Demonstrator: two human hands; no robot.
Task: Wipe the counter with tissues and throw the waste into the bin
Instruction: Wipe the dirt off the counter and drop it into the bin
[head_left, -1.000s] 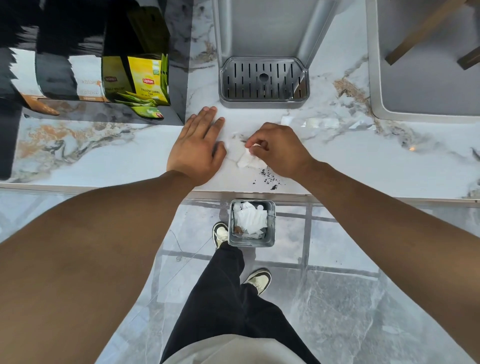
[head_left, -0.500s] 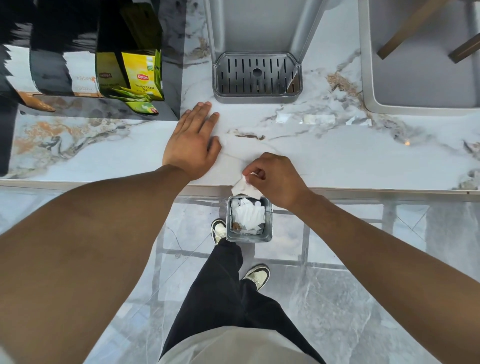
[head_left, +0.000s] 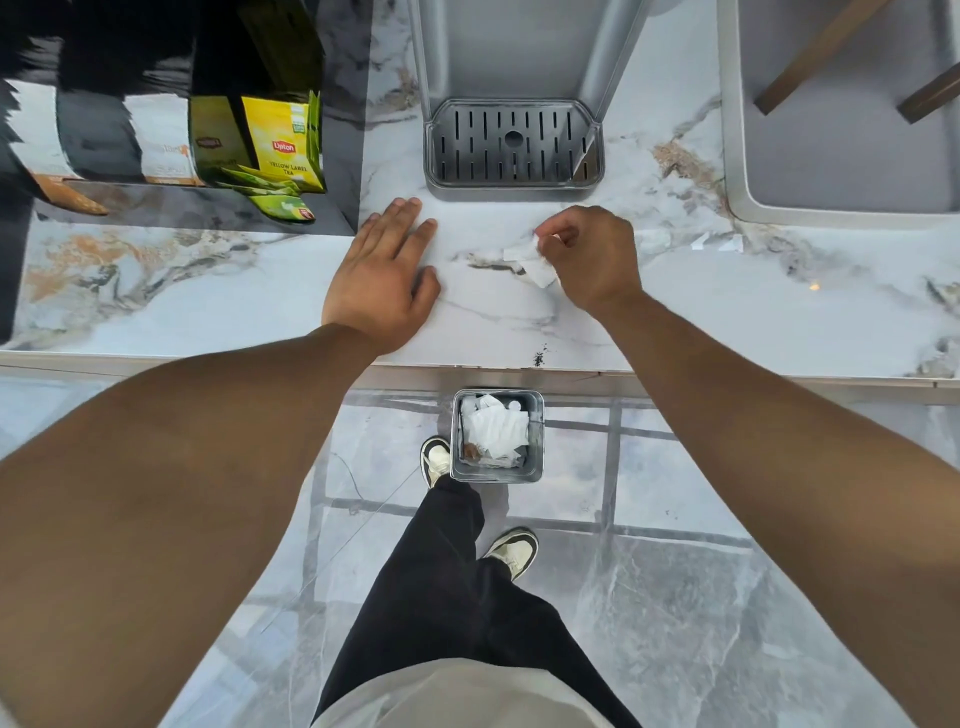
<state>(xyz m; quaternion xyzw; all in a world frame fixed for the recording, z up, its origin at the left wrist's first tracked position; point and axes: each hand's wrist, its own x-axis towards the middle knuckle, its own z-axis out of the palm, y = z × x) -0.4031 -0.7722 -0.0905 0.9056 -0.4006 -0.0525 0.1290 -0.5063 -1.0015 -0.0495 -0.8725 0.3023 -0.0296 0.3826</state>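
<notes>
**A:** Why was the left hand (head_left: 382, 283) lying flat like that?

**B:** I'd say it was a brace. Its fingers (head_left: 402, 223) were spread and pressed palm-down on the marble counter (head_left: 208, 306), holding nothing, just left of the patch being wiped.

**A:** And the tissue?

**B:** The tissue (head_left: 530, 260) sat pinched in the right hand (head_left: 584, 257), fingers (head_left: 553, 241) curled together around it, low over the counter in front of the drip tray (head_left: 514, 145). Whether it touched the surface, I couldn't tell. It was crumpled; its visible length ran roughly from upper left to lower right, the loose corners pointing away from the palm toward the left hand.

**A:** Why there?

**B:** Probably to drag toward the edge. A few dark crumbs (head_left: 539, 357) lay right at the counter's near lip, and the bin (head_left: 497, 470) stood on the floor almost directly below, already holding white tissues, so waste could simply drop in.
</notes>
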